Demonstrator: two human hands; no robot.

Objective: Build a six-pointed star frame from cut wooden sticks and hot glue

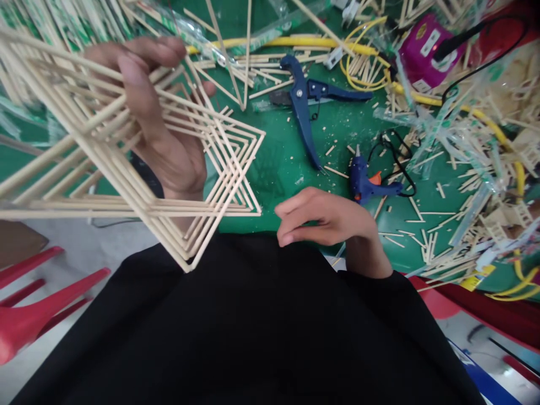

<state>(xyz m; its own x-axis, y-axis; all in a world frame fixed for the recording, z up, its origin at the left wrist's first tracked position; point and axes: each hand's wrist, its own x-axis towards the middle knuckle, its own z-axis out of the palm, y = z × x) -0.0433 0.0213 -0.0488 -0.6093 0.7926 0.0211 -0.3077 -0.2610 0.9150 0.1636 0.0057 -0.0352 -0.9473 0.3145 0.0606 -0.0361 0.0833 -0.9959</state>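
Gripping stick frame (126, 146) — left hand (160, 118) fingers clamped | right hand (329, 219) fingers curled, empty — at table edge (261, 228)

Bright, even overhead light; soft shadows; edges bent and blurred.

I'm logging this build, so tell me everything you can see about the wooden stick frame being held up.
The stick frame is built of thin, pale wooden sticks joined into nested, angular outlines that narrow to pointed corners at the right and bottom. It looks light and open, like a lattice. It is raised above the green table, tilted, with its left part running out of view. The left hand holds it, fingers threaded through the sticks. The right hand is apart from it.
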